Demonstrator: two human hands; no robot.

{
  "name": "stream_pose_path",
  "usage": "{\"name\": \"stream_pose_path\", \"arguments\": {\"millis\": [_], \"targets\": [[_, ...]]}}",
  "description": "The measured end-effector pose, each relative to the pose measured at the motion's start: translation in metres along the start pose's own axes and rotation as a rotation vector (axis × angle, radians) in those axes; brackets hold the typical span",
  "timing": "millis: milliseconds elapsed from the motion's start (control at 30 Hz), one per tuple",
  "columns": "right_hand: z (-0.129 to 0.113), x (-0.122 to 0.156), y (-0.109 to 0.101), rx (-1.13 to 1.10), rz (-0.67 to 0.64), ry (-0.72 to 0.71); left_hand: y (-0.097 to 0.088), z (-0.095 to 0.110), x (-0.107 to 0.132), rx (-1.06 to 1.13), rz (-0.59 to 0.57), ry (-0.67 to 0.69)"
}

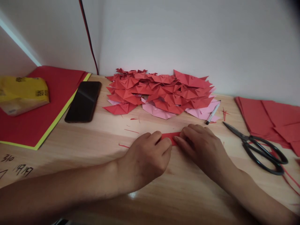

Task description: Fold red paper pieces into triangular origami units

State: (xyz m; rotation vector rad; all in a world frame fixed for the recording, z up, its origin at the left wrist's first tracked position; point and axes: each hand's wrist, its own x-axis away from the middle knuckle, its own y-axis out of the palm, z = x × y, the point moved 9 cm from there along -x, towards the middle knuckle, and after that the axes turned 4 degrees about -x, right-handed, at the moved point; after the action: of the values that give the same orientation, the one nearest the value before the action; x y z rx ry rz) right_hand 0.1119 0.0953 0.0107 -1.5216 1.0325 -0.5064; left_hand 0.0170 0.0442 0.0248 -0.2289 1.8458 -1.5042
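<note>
A narrow piece of folded red paper [172, 136] lies on the wooden table between my two hands. My left hand [150, 153] has its fingers curled closed over the left end of the paper. At the other end, my right hand [199, 143] grips the paper with thumb and fingers bent together. Both hands hide most of the paper, so its full shape does not show. Just beyond them sits a heap of folded red and pink paper pieces [161, 90], pointed at their ends. A pen [213, 113] rests by the heap's right edge.
Black-handled scissors [246, 138] lie right of my right hand, near stacked red paper sheets [255, 115]. A black phone [83, 101] is at the left, beside large red sheets [58, 84] bearing a yellow package [25, 90]. Thin red scraps [131, 131] are scattered about. A wall [175, 37] stands behind.
</note>
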Motion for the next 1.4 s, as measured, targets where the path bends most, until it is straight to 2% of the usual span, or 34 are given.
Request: {"name": "stream_pose_path", "arguments": {"millis": [367, 567, 767, 867, 967, 1067, 1133, 1267, 1400], "targets": [[-0.004, -0.001, 0.0, 0.098, -0.005, 0.003, 0.005, 0.008, 0.0, -0.033, -0.132, 0.028], [-0.008, 0.0, -0.001, 0.154, 0.028, 0.019, 0.005, 0.012, 0.002, -0.107, -0.134, 0.052], [-0.005, 0.004, -0.004, 0.118, 0.051, -0.001, 0.009, 0.012, 0.004, -0.117, -0.146, 0.05], [-0.017, 0.009, -0.015, 0.102, 0.095, -0.062, 0.008, 0.011, 0.005, -0.119, -0.135, 0.047], [-0.042, 0.02, -0.021, 0.092, 0.104, -0.162, 0.007, 0.012, 0.005, -0.103, -0.131, 0.06], [-0.065, 0.034, -0.014, 0.088, 0.05, -0.222, 0.005, 0.01, 0.005, -0.083, -0.118, 0.054], [-0.072, 0.041, -0.006, 0.143, 0.03, -0.207, 0.005, 0.01, 0.005, -0.087, -0.121, 0.047], [-0.069, 0.049, 0.005, 0.219, 0.002, -0.115, 0.004, 0.01, 0.005, -0.125, -0.145, 0.044], [-0.063, 0.053, 0.007, 0.229, -0.02, -0.062, 0.004, 0.009, 0.005, -0.15, -0.171, 0.043]]}}
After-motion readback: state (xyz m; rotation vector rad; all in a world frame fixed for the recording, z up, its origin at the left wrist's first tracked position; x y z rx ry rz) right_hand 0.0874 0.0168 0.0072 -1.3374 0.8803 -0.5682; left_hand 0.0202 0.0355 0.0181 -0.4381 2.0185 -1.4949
